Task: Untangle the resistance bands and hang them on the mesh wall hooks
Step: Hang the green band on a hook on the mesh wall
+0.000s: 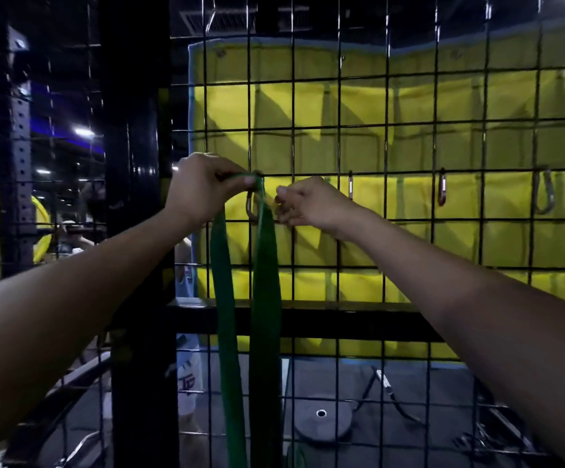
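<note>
A green resistance band (264, 298) hangs in a long loop down the black mesh wall (386, 231). Its top passes at a metal carabiner hook (251, 206) clipped to a mesh wire. My left hand (203, 190) pinches the band's top just left of that hook. My right hand (304, 204) sits right of the hook with curled fingers close to it; whether it holds anything I cannot tell. More carabiner hooks (442, 189) (544, 194) hang further right on the same wire, with nothing on them.
A yellow padded mat (409, 106) hangs behind the mesh. A thick black post (136, 214) borders the mesh on the left. Behind the mesh on the floor lie a weight plate (321, 417) and straps (389, 390). A person stands behind the mesh at the lower left.
</note>
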`<state>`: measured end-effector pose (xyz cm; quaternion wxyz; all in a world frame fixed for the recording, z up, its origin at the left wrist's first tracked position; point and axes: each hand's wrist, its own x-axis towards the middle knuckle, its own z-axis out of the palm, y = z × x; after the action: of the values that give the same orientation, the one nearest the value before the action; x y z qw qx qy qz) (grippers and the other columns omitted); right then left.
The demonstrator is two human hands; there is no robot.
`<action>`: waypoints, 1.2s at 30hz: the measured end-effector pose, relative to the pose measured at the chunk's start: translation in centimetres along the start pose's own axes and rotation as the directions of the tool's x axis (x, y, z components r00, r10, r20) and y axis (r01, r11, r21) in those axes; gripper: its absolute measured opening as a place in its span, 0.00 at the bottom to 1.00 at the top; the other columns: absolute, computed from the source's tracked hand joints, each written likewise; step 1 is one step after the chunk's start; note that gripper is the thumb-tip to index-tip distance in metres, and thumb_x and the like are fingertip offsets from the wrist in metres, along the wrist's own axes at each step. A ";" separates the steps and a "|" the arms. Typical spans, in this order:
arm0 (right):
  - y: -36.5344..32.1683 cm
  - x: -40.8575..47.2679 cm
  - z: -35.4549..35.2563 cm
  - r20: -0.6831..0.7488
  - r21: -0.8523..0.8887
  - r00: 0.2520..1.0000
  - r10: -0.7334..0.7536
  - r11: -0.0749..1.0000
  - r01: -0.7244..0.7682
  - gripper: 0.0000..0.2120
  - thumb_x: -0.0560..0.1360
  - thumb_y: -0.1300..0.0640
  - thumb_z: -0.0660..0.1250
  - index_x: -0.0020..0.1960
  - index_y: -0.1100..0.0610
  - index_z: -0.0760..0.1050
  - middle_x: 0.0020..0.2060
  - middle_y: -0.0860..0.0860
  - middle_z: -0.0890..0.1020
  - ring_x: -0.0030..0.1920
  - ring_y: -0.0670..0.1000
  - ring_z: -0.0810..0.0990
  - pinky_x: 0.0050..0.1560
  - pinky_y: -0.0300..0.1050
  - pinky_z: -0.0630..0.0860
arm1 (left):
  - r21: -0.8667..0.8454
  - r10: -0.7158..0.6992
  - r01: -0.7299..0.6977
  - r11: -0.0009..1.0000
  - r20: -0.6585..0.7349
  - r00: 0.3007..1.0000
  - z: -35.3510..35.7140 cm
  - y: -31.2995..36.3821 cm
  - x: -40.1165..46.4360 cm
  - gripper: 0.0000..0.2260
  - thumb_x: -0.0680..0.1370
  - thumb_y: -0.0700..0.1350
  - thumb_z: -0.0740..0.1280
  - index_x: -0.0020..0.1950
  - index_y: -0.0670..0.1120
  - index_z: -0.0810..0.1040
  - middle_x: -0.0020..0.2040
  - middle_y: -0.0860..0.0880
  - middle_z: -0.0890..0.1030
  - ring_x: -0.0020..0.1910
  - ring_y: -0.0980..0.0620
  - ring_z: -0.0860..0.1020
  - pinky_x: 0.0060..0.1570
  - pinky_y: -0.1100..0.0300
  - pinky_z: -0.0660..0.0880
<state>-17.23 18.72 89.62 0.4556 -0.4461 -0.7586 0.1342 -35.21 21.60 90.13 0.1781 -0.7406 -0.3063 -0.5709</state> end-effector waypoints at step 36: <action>-2.7 5.1 2.9 -0.135 -0.044 0.986 0.099 0.993 -0.105 0.12 0.78 0.58 0.62 0.37 0.58 0.66 0.36 0.54 0.74 0.42 0.55 0.77 0.27 0.40 0.68 | -0.021 -0.026 0.029 0.999 0.140 0.990 -1.0 -0.8 0.2 0.11 0.73 0.49 0.69 0.52 0.44 0.82 0.43 0.51 0.82 0.43 0.51 0.81 0.47 0.47 0.79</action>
<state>-22.00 21.88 92.59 0.4858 -0.5038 -0.7061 0.1081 -36.41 21.60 90.54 0.1397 -0.7766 -0.3215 -0.5235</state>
